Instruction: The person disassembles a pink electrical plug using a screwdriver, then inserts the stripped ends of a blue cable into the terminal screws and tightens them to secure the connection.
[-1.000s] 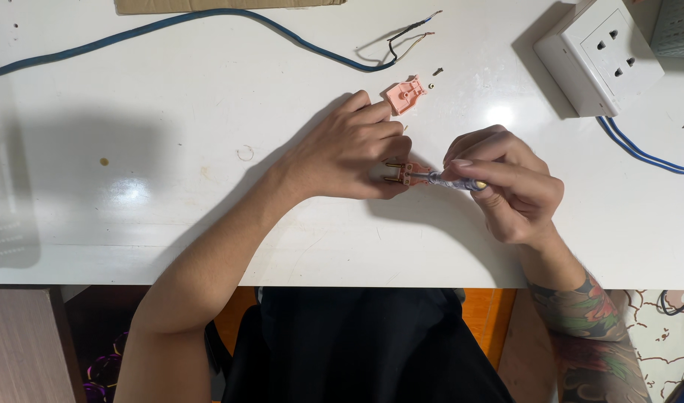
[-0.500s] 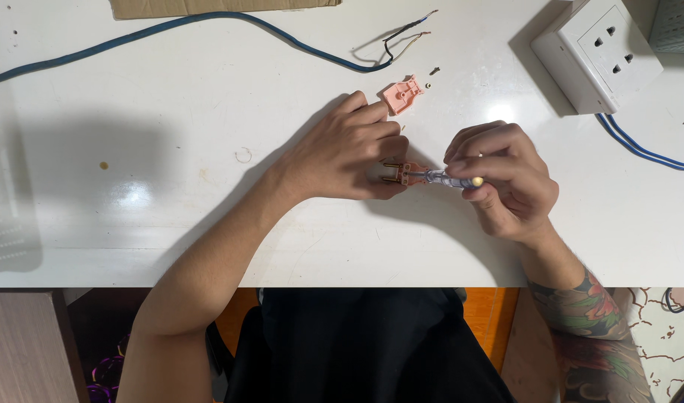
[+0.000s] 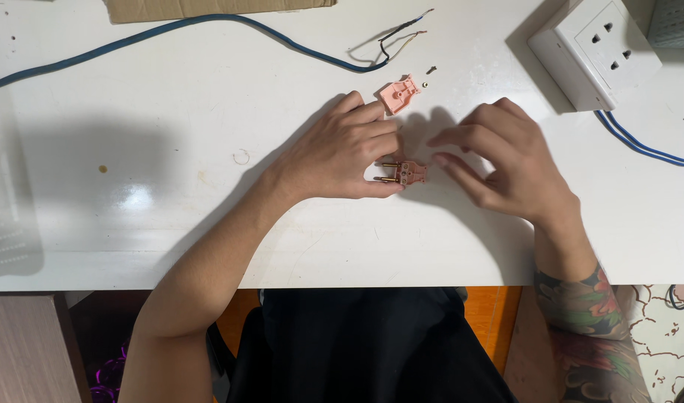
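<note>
Plug body (image 3: 408, 173), pink with two brass pins pointing left, lying on the white table (image 3: 170, 186) and being pinched at its pins by the left hand (image 3: 342, 153), thumb below and fingers curled above. Hovering just right of it, the right hand (image 3: 506, 160), fingers spread and loose, holding nothing, fingertips near the plug body but apart from it. Resting just above the left fingertips, the pink cover (image 3: 399, 94), with two small screws (image 3: 428, 77) lying beside it. Trailing in from the upper left, a blue cable (image 3: 208, 22) ending in bared wires near the cover. Sitting at the upper right, well apart, a white socket (image 3: 595, 48) with blue leads running off right. Cardboard (image 3: 208, 7) showing at the top edge.
</note>
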